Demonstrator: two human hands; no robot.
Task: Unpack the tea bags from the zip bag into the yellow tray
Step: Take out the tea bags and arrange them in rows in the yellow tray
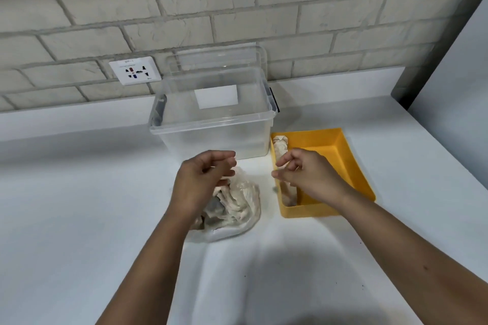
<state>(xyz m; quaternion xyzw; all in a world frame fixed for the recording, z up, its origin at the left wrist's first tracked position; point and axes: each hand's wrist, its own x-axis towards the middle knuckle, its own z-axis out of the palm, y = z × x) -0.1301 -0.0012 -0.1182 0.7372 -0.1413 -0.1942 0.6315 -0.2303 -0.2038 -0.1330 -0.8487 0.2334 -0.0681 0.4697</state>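
- The clear box (211, 126) blocks just behind the yellow tray (311, 210), at its left corner.
- The zip bag (237, 208) lies left of it, with a narrow gap between.
- Right of it: open counter (401, 171).

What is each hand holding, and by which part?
Nothing visible: left hand hovers over the bag, right hand over the tray, fingers loosely curled.

No writing in the room can be read from here. The nearest thing to text is a short line of small print along the top of the socket plate (135, 70), on the wall just left of the clear box (211, 124). It is too blurred to make out, as is a tiny mark at the plate's lower right corner. The white label (216, 97) on the far wall of the box shows only plain white.
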